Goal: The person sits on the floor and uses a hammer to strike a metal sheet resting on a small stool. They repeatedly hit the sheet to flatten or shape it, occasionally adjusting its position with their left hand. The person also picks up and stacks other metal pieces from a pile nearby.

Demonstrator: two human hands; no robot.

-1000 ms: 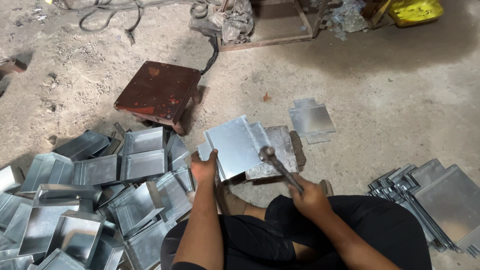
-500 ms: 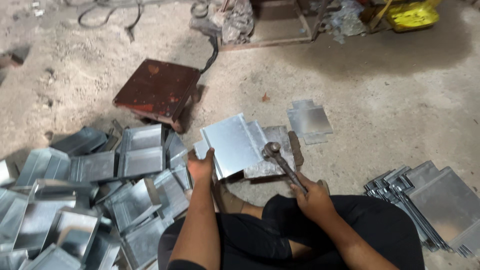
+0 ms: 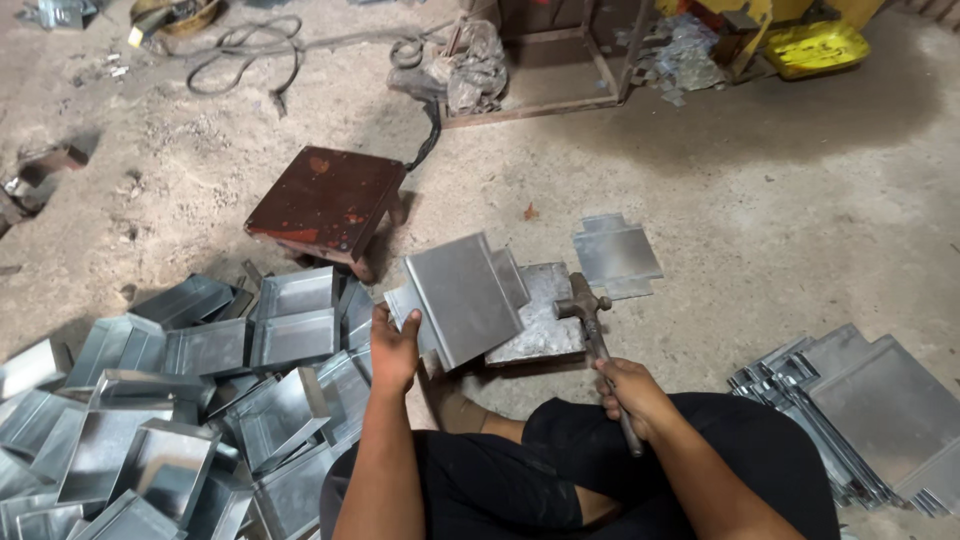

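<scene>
hammer (image 3: 590, 335) poised beside sheet (image 3: 462, 295)
left hand (image 3: 395, 350) grips sheet steady over plate (image 3: 535, 320); right hand (image 3: 628, 395) grips hammer handle.

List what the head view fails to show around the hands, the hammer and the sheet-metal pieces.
- Underside of the bent metal sheet that the left hand holds: turned away from the head camera.
- Middle of the hammer handle: covered by the right hand.
- Stack of flat sheets: cut off by the right and bottom edges.
- Pile of metal trays: cut off at left and bottom edges.
</scene>
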